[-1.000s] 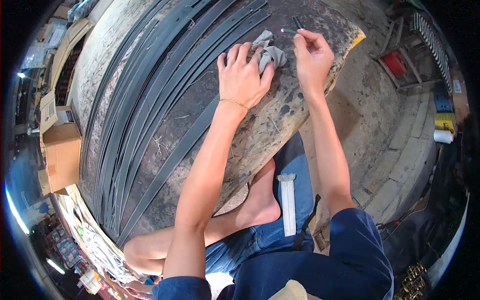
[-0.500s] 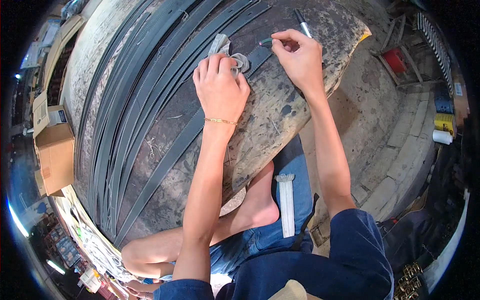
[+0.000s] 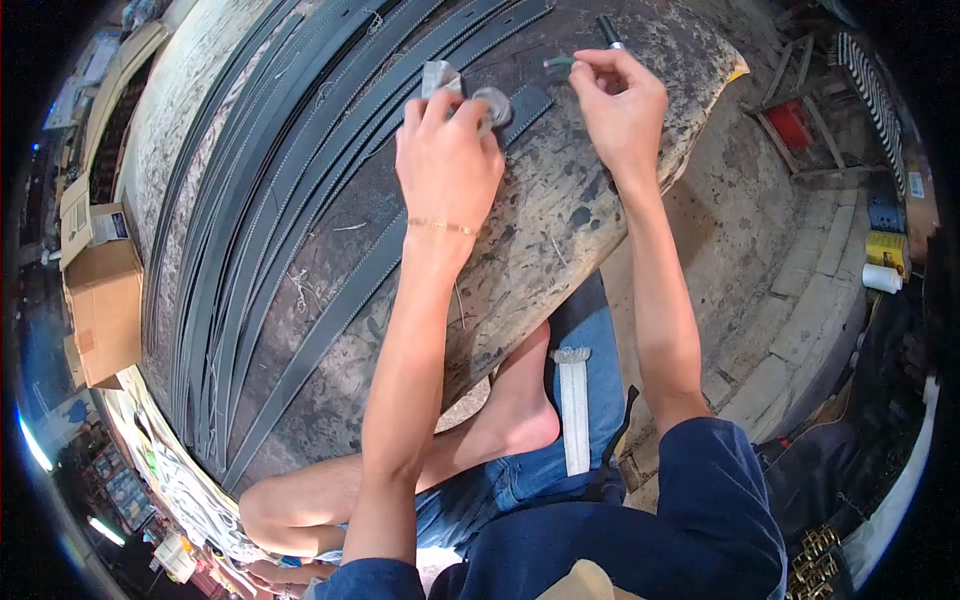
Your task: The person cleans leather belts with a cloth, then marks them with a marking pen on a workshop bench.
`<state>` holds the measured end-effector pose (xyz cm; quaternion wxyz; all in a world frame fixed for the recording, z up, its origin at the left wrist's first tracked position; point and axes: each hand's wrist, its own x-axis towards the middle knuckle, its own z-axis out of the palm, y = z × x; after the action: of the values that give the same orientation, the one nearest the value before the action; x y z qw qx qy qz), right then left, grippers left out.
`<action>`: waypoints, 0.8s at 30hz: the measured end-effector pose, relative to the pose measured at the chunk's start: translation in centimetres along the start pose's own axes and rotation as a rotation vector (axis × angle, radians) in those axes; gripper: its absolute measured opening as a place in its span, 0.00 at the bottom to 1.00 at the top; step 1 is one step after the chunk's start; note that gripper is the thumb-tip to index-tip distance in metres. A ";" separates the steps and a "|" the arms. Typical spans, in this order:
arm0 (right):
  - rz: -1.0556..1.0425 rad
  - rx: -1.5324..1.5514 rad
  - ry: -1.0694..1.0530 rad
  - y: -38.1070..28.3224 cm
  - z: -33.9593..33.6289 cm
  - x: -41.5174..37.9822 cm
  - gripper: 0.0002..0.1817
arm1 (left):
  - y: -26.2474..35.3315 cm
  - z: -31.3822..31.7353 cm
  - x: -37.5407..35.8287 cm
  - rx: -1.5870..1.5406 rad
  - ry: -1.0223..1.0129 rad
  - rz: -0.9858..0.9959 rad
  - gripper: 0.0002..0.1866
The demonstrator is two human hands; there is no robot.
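Under my left hand [image 3: 450, 155], a crumpled grey cloth [image 3: 440, 78] is held in bent fingers, against or just above the end of a dark stitched belt strap [image 3: 330, 310]. That strap curves down across the worn table top [image 3: 520, 230], and its tip [image 3: 528, 108] shows to the right of the cloth. My right hand [image 3: 625, 110] is closed in a pinch on a small green object [image 3: 562, 63], too small to name for sure. The object sits clear of the strap's tip. Close behind my right fingers lies a black and silver marker [image 3: 608, 32].
Several more dark stitched straps [image 3: 240, 200] fan out over the table's left side, with loose thread ends [image 3: 300, 288]. Left of the table stands an open cardboard box [image 3: 105, 310]. A wooden frame with a red panel [image 3: 790, 122] is on the floor at right.
My right hand has moved right and slightly up with the green object, away from the strap's tip. My left hand and the cloth have shifted a little upward, and the tip has moved slightly right.
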<state>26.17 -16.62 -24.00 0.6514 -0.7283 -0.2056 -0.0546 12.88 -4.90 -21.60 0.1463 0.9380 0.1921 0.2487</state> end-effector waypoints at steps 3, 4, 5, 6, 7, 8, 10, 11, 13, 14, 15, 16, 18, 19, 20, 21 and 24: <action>-0.041 0.060 0.074 -0.2 -0.1 0.1 0.06 | 0.0 1.2 2.0 -0.086 -0.035 0.027 0.15; -0.055 0.058 0.086 -0.1 -0.3 0.2 0.06 | 0.3 1.8 2.4 -0.022 -0.048 0.147 0.15; -0.058 0.054 0.088 -0.1 -0.3 0.3 0.06 | 0.4 2.3 2.5 0.039 -0.063 0.268 0.15; -0.026 0.125 0.105 0.0 -0.3 0.3 0.06 | 0.4 2.8 2.3 0.023 0.026 0.295 0.15; 0.007 0.196 0.125 0.0 -0.4 0.3 0.06 | 0.4 2.9 2.1 0.018 0.026 0.298 0.15; 0.005 0.192 0.133 0.2 -0.7 0.4 0.06 | 0.3 2.9 2.0 0.008 0.044 0.299 0.16; 0.028 0.141 -0.009 0.3 -1.0 0.6 0.06 | 0.3 2.9 1.6 -0.043 0.078 0.283 0.16; 0.023 0.145 -0.011 0.3 -1.2 0.9 0.06 | 0.1 2.9 1.6 -0.039 0.084 0.284 0.16; 0.087 0.120 -0.206 0.2 -2.1 1.2 0.05 | 0.1 3.0 1.2 -0.123 0.128 0.215 0.14; 0.069 0.039 -0.197 -0.1 -2.4 0.8 0.05 | 0.0 2.9 1.3 -0.136 0.166 0.196 0.10; 0.072 0.036 -0.198 -0.1 -2.5 0.5 0.05 | 0.1 2.9 1.2 -0.138 0.164 0.193 0.10; 0.052 -0.028 -0.161 0.0 -2.6 0.2 0.05 | 0.1 2.7 1.1 -0.060 0.181 0.112 0.09; 0.025 -0.071 -0.114 0.3 -2.4 0.1 0.07 | -0.3 2.8 0.8 0.020 0.212 0.037 0.10; 0.029 -0.070 -0.116 0.1 -2.3 0.0 0.07 | -0.4 2.8 0.9 0.023 0.209 0.035 0.10; 0.033 -0.104 -0.149 -0.3 -2.3 -0.1 0.07 | -0.4 2.9 0.9 0.021 0.218 0.042 0.11; 0.038 -0.140 -0.183 -0.5 -2.3 -0.1 0.07 | -0.4 3.0 0.9 0.018 0.227 0.047 0.11; -0.008 -0.139 -0.194 -0.4 -2.3 -0.1 0.07 | -0.3 3.0 0.9 0.025 0.200 0.032 0.11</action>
<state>26.39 -18.88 -23.32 0.5763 -0.7727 -0.2662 -0.0005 15.08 -4.75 -23.79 0.1108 0.9131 0.1938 0.3413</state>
